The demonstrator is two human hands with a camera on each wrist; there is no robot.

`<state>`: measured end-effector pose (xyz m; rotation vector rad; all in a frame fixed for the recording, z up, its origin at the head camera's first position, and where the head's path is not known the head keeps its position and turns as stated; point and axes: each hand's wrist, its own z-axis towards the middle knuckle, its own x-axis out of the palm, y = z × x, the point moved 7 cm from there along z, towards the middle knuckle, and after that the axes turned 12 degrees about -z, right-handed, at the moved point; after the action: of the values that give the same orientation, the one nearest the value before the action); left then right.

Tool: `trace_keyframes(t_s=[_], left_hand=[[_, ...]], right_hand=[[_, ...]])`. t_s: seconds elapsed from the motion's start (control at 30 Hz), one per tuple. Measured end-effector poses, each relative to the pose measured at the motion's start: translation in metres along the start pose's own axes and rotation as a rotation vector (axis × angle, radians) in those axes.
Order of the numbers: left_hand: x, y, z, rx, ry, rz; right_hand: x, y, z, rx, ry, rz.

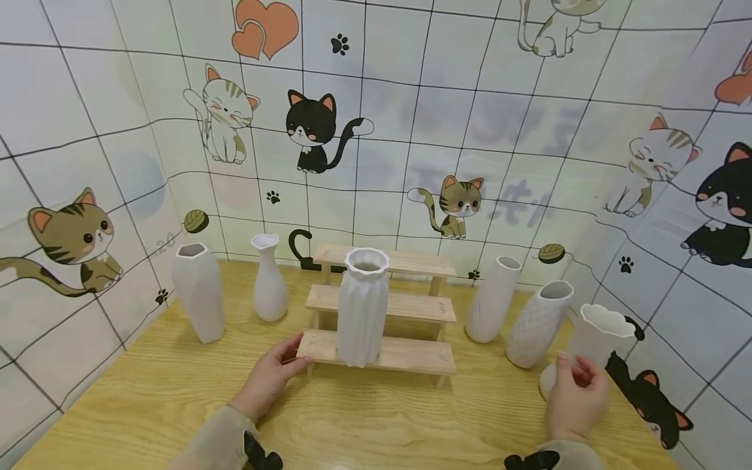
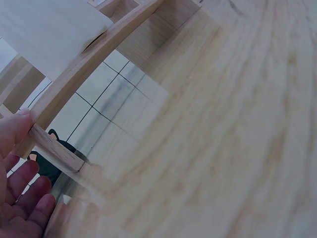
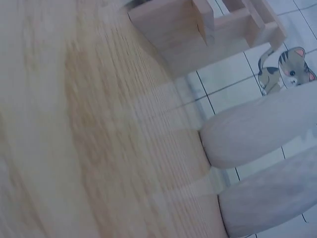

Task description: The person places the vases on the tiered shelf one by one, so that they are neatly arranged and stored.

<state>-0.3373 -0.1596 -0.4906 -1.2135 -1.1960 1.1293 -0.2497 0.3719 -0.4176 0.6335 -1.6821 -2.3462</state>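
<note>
A white fluted vase (image 1: 363,313) with a ruffled rim stands upright on the lowest step of a small three-tier wooden stand (image 1: 423,356). My left hand (image 1: 273,375) holds the left end of that step; in the left wrist view a fingertip (image 2: 22,119) touches the step's end and other fingers hang loosely below. At the right, my right hand (image 1: 578,398) is loosely curled in front of a white vase with a scalloped rim (image 1: 602,333), partly hiding it. Contact there cannot be made out. No right-hand fingers show in the right wrist view.
Left of the stand are a white angular vase (image 1: 200,294) and a slim-necked white vase (image 1: 270,284). To its right stand a smooth white vase (image 1: 492,300) and a textured one (image 1: 537,326). Cat-printed wall coverings (image 1: 388,111) close off the wooden table (image 1: 376,424).
</note>
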Motion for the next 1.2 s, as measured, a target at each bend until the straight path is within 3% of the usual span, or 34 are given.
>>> trace_keyframes(t_s=[0.2,0.37,0.47,0.9,1.2], left_hand=[[0.001,-0.004,-0.002,0.008,0.016,-0.001],[0.002,-0.004,-0.003,0.016,0.016,0.001],[0.001,-0.004,-0.003,0.017,0.015,0.006],[0.003,-0.007,-0.002,0.025,-0.009,0.024],[0.002,-0.007,-0.003,0.025,-0.01,0.008]], right_hand=[[-0.006,-0.015,0.009,0.152,-0.059,0.021],[0.003,-0.026,0.018,0.242,0.047,-0.026],[0.01,-0.03,0.023,0.25,0.102,0.004],[0.021,-0.03,0.03,0.298,0.109,0.272],[0.019,-0.029,0.027,0.299,0.117,0.186]])
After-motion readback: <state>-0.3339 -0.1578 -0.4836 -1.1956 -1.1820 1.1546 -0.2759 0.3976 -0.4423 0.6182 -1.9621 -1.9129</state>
